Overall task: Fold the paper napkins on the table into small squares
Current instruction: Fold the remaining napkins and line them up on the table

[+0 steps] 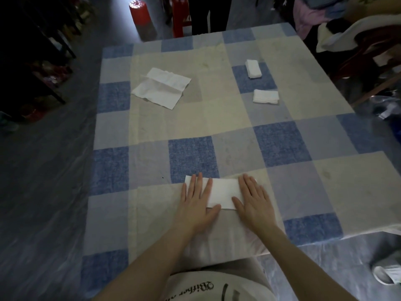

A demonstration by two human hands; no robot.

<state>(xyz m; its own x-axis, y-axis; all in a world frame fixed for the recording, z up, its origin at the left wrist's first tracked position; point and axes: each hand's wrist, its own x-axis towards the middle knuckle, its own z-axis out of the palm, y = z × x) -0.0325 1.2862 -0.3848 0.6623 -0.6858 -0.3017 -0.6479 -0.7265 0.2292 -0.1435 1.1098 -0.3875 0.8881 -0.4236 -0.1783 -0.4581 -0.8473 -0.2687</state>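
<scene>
Left hand [196,202], right hand [253,200]: flat, pressing one half-folded napkin [223,193]. One unfolded napkin [161,88]; two folded squares [253,68] [266,96].

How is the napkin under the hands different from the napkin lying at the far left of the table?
The napkin under the hands is folded into a flat, narrow rectangle; the far left napkin lies open, larger and creased. The left hand and right hand press flat on the near one; nothing touches the far one. The near one lies square to the table edge; the far one is turned at an angle. Both are white paper on the checked tablecloth.
</scene>
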